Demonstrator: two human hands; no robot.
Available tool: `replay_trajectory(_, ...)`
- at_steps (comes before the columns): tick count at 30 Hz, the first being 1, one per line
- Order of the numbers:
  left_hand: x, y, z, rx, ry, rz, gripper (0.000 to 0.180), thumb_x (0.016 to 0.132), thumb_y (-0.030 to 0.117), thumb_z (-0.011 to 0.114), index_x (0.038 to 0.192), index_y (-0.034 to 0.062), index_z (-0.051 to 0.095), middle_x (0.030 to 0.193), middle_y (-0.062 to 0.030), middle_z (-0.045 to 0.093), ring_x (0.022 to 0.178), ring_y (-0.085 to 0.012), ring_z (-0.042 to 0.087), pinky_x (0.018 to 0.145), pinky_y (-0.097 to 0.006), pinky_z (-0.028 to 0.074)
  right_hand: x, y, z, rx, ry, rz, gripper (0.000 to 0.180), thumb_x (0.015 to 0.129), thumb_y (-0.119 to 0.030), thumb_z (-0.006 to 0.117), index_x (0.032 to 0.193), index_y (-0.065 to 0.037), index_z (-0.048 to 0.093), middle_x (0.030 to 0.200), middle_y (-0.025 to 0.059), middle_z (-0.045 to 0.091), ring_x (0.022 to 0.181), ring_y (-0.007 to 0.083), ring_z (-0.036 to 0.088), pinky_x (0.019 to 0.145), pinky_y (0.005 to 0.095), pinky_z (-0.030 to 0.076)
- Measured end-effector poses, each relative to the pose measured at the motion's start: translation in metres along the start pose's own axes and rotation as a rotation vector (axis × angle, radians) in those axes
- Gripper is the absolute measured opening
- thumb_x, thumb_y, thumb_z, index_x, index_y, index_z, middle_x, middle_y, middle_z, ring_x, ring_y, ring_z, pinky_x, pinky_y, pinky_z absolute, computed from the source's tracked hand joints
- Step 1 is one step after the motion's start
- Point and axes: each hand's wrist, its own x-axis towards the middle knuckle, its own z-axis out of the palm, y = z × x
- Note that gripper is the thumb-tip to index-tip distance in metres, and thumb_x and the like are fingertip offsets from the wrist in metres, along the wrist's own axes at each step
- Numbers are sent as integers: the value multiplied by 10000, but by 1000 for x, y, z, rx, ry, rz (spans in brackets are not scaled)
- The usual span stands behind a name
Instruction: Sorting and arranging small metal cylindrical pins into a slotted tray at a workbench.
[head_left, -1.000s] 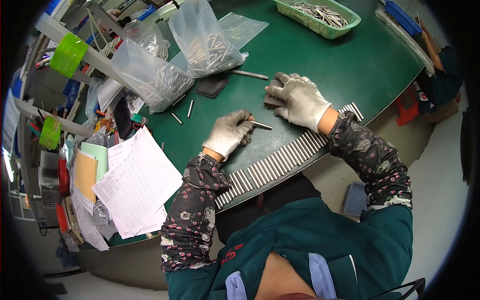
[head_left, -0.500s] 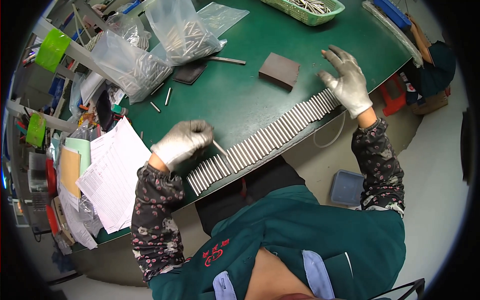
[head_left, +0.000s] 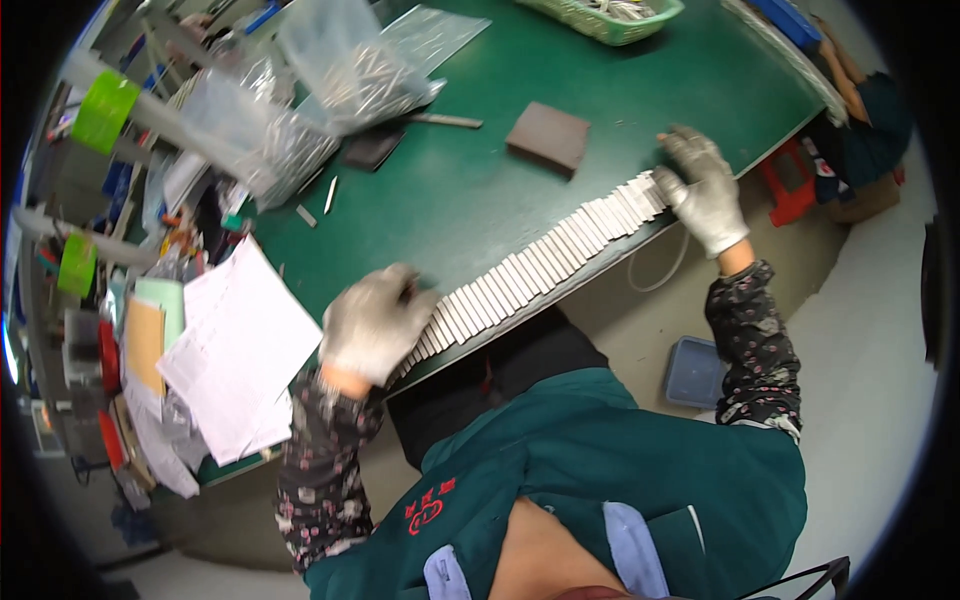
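Observation:
A long slanting row of thin metal pins (head_left: 522, 279) lies side by side along the near edge of the green table (head_left: 430, 215). My left hand (head_left: 370, 325), in a pale work glove, is over the row's left end and covers some pins there. Motion smears its fingers, so whether they hold a pin does not show. At the row's far right end is my gloved right hand (head_left: 708, 200), fingers stretched out and apart, thumb side close against the last pins. A brown rectangular block (head_left: 548, 138) rests beyond the row.
Clear plastic bags (head_left: 365, 85) of metal pins stand at the back left, near a dark flat pouch (head_left: 374, 149) and two loose pins. Paper sheets (head_left: 240, 350) cover the left side. A green basket (head_left: 625, 25) sits at the back. Another person's arm (head_left: 848, 85) shows at far right.
My left hand has moved right and down over the row; the pin that showed at its fingertips is out of sight. My right hand has dropped slightly, toward the row's end.

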Motion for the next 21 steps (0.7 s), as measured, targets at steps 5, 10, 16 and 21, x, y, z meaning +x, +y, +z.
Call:
replay_trajectory(5,-49,-31,18,-55,451,253,346,852,276,585,1017,-26,549,874,-171,559,770,-314,561,693,-381,458,-22,3,8,-41,-183,-183,553,890,-440,474,1292,-60,497,1312,205,471,1276,365,384,1086,462,264)
replay_trajectory(10,-102,-69,48,-33,651,197,457,920,403,485,1103,-14,533,1000,-188,541,909,-341,539,801,-420,421,-23,11,12,62,-150,-185,595,941,-504,380,1335,-64,448,1337,181,466,1284,320,397,1103,441,232)
replay_trajectory(16,-107,-110,73,-289,727,138,544,904,473,515,1133,-21,515,1032,-156,530,961,-276,535,854,-378,425,-23,14,15,1127,-68,278,637,948,-529,377,1311,-14,465,1263,122,549,1190,205,488,1079,316,275)
replay_trajectory(21,-100,-107,70,-297,702,115,628,870,532,548,1128,-40,510,1046,-145,518,987,-261,533,879,-364,427,-21,21,20,994,-95,201,587,969,-479,359,1277,2,494,1237,122,567,1186,202,495,1081,320,276)
